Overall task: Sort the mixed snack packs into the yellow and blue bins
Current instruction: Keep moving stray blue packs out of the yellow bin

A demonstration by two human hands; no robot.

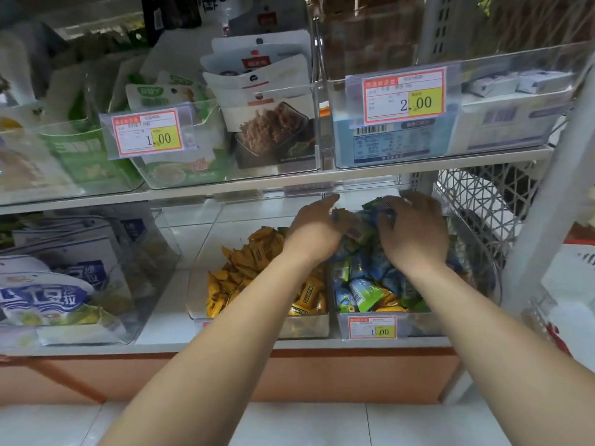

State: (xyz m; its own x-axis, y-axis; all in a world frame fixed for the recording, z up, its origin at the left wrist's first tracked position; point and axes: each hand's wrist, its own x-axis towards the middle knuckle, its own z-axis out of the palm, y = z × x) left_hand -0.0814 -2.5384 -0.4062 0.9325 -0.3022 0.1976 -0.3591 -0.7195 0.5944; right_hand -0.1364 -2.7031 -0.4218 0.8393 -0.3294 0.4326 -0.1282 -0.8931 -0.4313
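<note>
Two clear bins sit side by side on the lower shelf. The left bin (193,304) holds yellow snack packs (248,262). The right bin (418,329) holds blue and green snack packs (363,291) with a few yellow ones at its front. My left hand (317,226) and my right hand (413,230) are both over the back of the right bin, cupped around a heap of blue packs (363,220) between them. The packs under my palms are hidden.
A shelf board (225,191) hangs just above my hands. Above it stand clear bins of bagged snacks with price tags (148,133). A larger clear bin of white-blue bags (64,284) sits at lower left. A white wire basket (483,201) is on the right.
</note>
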